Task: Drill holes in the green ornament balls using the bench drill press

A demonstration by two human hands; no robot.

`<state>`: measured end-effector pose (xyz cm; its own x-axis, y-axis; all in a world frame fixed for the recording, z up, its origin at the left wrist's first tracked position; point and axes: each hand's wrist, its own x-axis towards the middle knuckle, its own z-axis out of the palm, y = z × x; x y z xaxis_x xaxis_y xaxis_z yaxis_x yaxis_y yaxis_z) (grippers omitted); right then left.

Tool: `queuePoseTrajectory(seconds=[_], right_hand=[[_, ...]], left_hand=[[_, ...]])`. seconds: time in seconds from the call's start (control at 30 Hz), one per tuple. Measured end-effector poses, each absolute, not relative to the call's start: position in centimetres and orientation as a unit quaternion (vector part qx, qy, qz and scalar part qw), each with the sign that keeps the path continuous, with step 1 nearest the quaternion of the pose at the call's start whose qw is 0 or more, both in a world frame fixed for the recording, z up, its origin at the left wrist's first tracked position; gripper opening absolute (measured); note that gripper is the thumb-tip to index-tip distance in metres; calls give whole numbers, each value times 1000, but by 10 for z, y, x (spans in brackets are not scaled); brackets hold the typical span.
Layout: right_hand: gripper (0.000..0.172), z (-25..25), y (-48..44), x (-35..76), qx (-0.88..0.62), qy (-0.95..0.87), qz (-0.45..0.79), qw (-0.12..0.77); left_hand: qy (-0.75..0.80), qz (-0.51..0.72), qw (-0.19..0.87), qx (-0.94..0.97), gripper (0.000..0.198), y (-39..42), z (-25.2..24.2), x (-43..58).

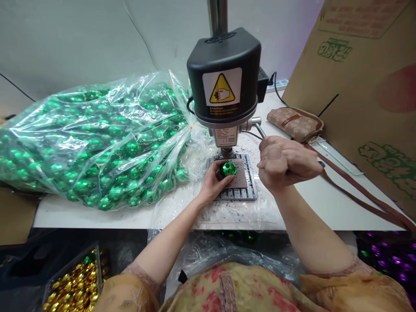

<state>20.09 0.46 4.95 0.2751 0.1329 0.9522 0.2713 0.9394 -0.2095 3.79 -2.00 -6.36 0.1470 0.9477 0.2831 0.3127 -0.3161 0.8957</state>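
Observation:
A small bench drill press (224, 78) with a black head and a yellow warning label stands on the white table (97, 214). My left hand (212, 182) is closed around a shiny green ball (228, 169), holding it on the brown block on the drill's ribbed base plate (250, 188), right under the spindle. My right hand (286, 162) is clenched in a fist around the drill's metal feed lever (260, 128), to the right of the machine.
A large clear plastic bag (94, 143) full of green balls lies on the table's left. A patterned purse (295, 122) with a brown strap and a cardboard box (367, 86) sit at right. A tray of gold balls (74, 286) is below left, purple balls (390, 255) below right.

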Motion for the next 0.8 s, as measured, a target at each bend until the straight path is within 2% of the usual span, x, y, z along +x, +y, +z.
queuePoseTrajectory(seconds=[0.1,0.2,0.27,0.37,0.5,0.6,0.67,0.73,0.8], right_hand=[[51,61,0,197,-109,-556,-42,823],[48,90,-5,193,-183,-532,15,827],[46,111,-6,192,-245,-531,46,810],[45,130,-2,193,-219,-544,68,807],[48,131,1,192,-210,-540,78,811],[47,128,1,191,-189,-534,84,820],[48,128,1,190,-183,-530,82,824],[49,128,2,190,-184,-529,81,824],[50,128,4,191,-189,-530,74,823]], left_hand=[[472,452,350,671,48,-18,-65,38],[487,454,329,670,47,-17,-62,40],[514,468,279,662,45,-24,-58,41],[529,494,200,661,40,-53,-51,44],[348,443,235,792,47,-114,-50,57],[229,351,174,891,53,-144,-58,67],[213,327,144,909,53,-142,-62,65],[256,349,156,888,39,-119,-61,52],[359,388,166,833,16,-77,-55,30]])
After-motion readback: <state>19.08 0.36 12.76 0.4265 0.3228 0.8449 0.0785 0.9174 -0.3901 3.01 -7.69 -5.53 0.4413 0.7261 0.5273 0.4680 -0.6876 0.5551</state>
